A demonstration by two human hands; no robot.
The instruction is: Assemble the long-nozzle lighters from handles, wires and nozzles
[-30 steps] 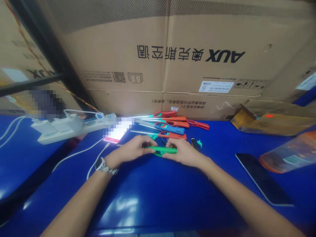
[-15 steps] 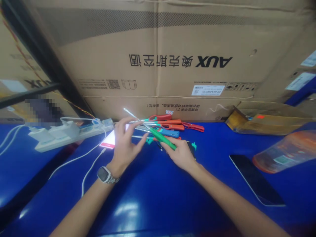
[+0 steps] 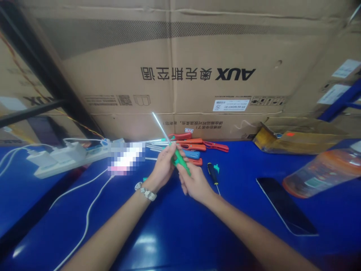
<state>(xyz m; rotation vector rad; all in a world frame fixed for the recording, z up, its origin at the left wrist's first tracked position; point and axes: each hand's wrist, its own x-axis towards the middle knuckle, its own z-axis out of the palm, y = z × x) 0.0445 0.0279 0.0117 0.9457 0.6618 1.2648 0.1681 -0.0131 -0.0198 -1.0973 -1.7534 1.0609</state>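
Observation:
A green long-nosed gas lighter (image 3: pixel 184 165) is held in both hands above the table, its silver tube slanting up and to the left. My left hand (image 3: pixel 163 165) is closed around the front of the green body, where the tube begins. From the right, my right hand (image 3: pixel 196 181) grips the rear of the handle. Just behind the hands lie several more lighters, among them a blue one (image 3: pixel 192 154) and a red one (image 3: pixel 216 146); the hands partly cover this group. A black and yellow screwdriver (image 3: pixel 213 174) lies right of my right hand, beside a small green plastic piece (image 3: pixel 216 168).
A large cardboard box (image 3: pixel 118 79) stands behind the blue table (image 3: pixel 180 233). On the left are a power strip (image 3: pixel 45 172) with chargers and white cables (image 3: pixel 88 214). To the right lie a black phone (image 3: pixel 284 207), a clear bottle (image 3: pixel 313 177) and an opened small carton (image 3: pixel 307 141).
My left hand has come right and closed on the lighter, which now points more steeply upward. My right hand has shifted slightly left and down, and the screwdriver is now in plain sight.

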